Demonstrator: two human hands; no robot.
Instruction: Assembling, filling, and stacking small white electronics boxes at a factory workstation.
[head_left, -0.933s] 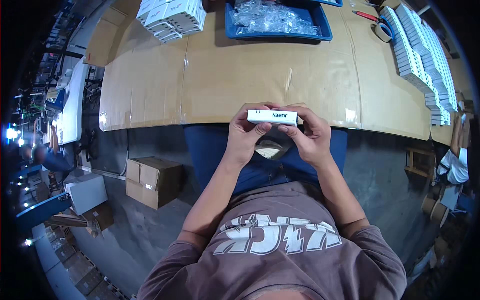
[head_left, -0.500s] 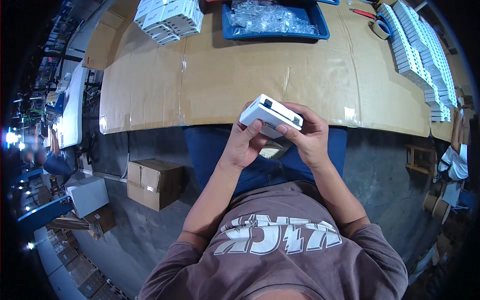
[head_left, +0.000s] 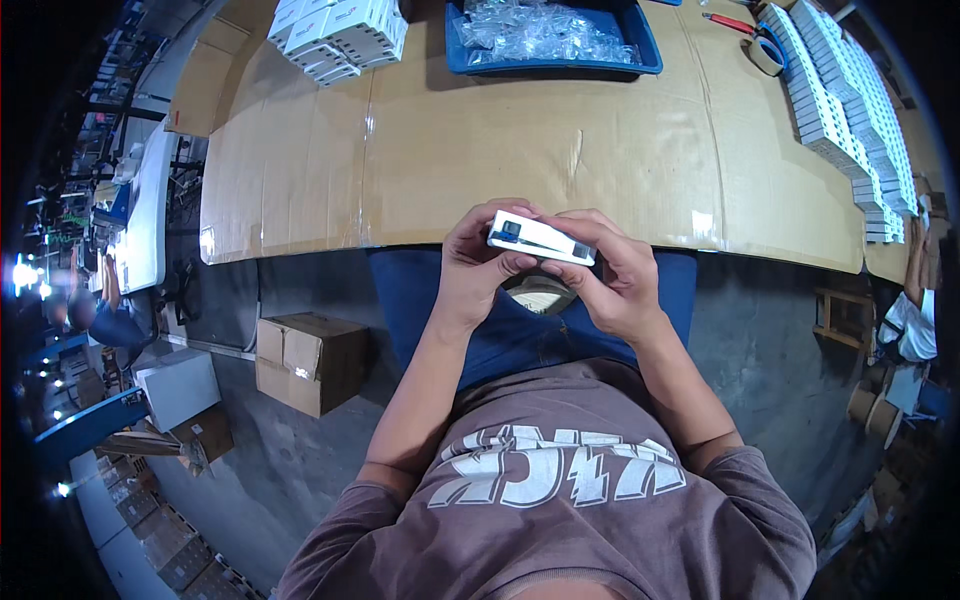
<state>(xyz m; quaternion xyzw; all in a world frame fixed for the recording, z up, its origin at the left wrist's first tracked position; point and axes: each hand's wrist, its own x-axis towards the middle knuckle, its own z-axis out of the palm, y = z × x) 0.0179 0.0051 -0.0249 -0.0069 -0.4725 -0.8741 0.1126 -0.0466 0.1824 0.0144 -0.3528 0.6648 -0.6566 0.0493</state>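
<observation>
Between both hands I hold a small white box [head_left: 541, 240] above my lap, just off the table's near edge. Its narrow side faces up and shows a dark square and a slot or gap along it. My left hand [head_left: 477, 265] closes on the box's left end, thumb below and fingers behind. My right hand [head_left: 621, 272] grips the right end, with the thumb at the lower edge and the index finger along the upper one. What lies inside the box is hard to make out.
A cardboard-covered table [head_left: 480, 160] spans the front. On it stand a stack of white boxes [head_left: 350, 30], a blue tray [head_left: 555, 69] of clear plastic pieces, a tape roll [head_left: 766, 57] and long rows of white boxes [head_left: 840, 100]. A carton [head_left: 310, 365] sits on the floor, left.
Both hands have tipped the white box so that its narrow side now faces up and its broad face no longer shows. It sits slightly lower and nearer level.
</observation>
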